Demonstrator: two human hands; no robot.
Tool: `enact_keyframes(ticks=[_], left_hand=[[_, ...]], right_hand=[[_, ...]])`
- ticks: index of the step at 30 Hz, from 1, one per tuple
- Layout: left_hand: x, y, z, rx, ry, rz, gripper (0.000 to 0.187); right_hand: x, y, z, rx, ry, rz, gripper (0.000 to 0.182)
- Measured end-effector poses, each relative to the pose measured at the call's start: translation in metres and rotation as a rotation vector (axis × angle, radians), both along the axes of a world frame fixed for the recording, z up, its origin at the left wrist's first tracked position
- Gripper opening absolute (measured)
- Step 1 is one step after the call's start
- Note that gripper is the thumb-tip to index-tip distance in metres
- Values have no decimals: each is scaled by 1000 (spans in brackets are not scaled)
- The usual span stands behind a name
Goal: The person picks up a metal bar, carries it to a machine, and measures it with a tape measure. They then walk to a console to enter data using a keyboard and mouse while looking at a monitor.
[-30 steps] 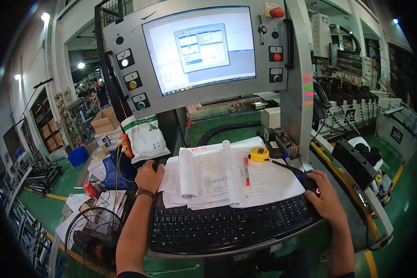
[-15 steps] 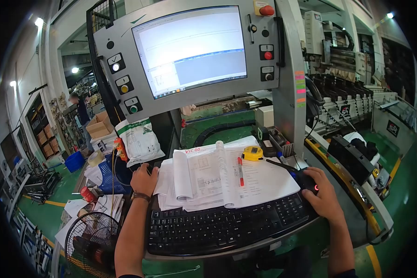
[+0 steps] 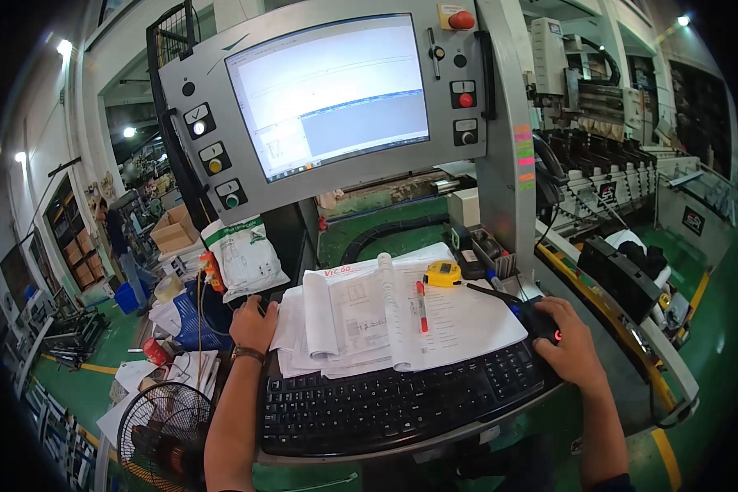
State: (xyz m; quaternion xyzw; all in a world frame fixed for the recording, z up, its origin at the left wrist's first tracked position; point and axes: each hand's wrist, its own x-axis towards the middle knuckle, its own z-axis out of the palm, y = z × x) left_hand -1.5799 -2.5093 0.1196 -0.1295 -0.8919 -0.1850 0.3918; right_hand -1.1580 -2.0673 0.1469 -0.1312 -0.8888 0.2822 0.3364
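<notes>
My right hand rests over a black computer mouse that shows a red light, its fingers curled around it. At the left edge of the desk, my left hand is closed, with something dark between thumb and fingers that I cannot make out. Between the hands lie printed papers with curled pages, partly over the black keyboard. A red marker and a yellow tape measure rest on the sheets. Above them stands a lit monitor showing a line drawing.
A control panel with buttons and a red emergency stop frames the screen. To the left are a white plastic bag, a black fan and a red can. A person stands far left. Machinery occupies the right.
The view has shifted slightly, and the distant person has moved left. Both of my hands keep their places. The drawing on the screen looks slightly more tilted with the view.
</notes>
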Motion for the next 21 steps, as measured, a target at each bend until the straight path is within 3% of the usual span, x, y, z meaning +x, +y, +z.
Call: enact_keyframes(ticks=[10, 21], left_hand=[[5, 0, 6, 2, -121, 3, 47], [3, 0, 4, -3, -83, 1, 46]], right_hand=[[-1, -1, 2, -14, -64, 25, 60], [-1, 0, 1, -2, -79, 37, 59]])
